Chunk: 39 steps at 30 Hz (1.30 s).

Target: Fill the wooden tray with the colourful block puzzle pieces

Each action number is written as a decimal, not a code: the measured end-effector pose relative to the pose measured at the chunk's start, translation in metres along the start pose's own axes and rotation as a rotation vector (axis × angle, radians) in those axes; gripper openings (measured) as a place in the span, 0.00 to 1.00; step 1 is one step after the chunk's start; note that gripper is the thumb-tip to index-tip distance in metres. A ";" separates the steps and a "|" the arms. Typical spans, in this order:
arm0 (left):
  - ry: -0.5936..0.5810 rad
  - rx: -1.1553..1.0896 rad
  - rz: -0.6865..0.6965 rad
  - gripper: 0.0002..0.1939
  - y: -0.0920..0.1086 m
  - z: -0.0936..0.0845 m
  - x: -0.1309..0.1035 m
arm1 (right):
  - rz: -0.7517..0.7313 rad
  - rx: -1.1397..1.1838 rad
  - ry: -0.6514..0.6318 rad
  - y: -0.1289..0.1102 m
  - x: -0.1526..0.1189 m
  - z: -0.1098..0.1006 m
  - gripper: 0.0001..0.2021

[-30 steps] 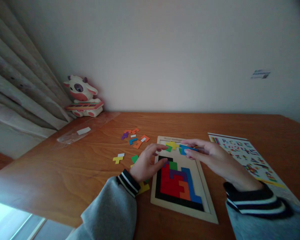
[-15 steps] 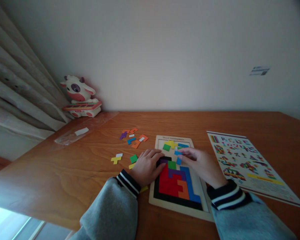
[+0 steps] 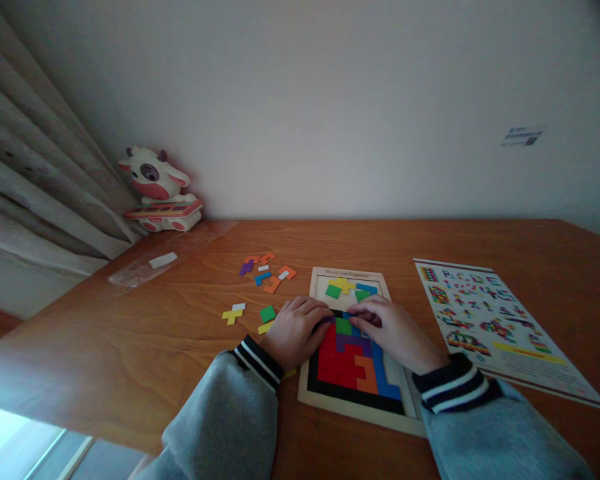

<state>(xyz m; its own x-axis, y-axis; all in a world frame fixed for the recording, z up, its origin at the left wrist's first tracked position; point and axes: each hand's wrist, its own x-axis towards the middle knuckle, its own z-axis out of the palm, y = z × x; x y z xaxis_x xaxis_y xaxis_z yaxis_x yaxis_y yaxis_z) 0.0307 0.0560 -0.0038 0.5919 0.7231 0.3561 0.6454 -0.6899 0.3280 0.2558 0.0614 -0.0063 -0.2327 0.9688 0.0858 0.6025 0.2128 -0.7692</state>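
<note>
A wooden puzzle board (image 3: 365, 411) lies on the table, its black tray partly filled with flat red, orange, purple, green and blue pieces. My right hand (image 3: 393, 331) is over the tray's upper part, its fingertips closed on a blue puzzle piece (image 3: 349, 314) mostly hidden under them. Across the board's left edge rests my left hand (image 3: 297, 332), thumb and fingers apart, the tips beside a purple piece (image 3: 326, 321). Just right of that sits a green square (image 3: 343, 326). Beyond both hands, loose yellow (image 3: 341, 285), green and blue pieces lie at the board's top.
Several loose pieces lie left of the board, including a yellow one (image 3: 233, 317) and an orange one (image 3: 272, 285). A printed pattern sheet (image 3: 500, 327) is on the right. At the back left are a cow toy (image 3: 163, 190) and a clear plastic wrapper (image 3: 140, 273).
My right hand has moved slightly left and toward me, bringing the blue piece from above the board down to the tray's upper part. My left hand has stayed nearly in place.
</note>
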 end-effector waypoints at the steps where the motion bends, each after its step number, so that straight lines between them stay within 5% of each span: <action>1: 0.004 -0.003 0.009 0.10 0.000 0.000 0.000 | -0.004 0.002 -0.009 0.000 0.000 0.000 0.07; 15: -0.009 0.002 0.043 0.11 -0.001 0.001 0.000 | -0.038 -0.046 -0.046 -0.003 -0.001 -0.003 0.08; 19: -0.023 0.016 0.050 0.13 -0.001 0.001 -0.001 | -0.074 -0.064 -0.019 0.001 -0.007 -0.022 0.11; 25: -0.013 0.018 0.067 0.14 -0.002 0.000 -0.001 | 0.079 -0.083 -0.103 0.019 -0.022 -0.050 0.09; 39: -0.010 0.022 0.058 0.13 -0.001 0.000 -0.001 | 0.096 -0.032 -0.218 0.017 -0.022 -0.030 0.11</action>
<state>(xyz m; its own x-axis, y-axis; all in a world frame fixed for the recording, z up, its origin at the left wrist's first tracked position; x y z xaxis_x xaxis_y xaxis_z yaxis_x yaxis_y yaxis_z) 0.0300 0.0560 -0.0047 0.6337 0.6820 0.3650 0.6202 -0.7300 0.2873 0.2940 0.0476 -0.0025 -0.3308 0.9350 -0.1282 0.6528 0.1286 -0.7465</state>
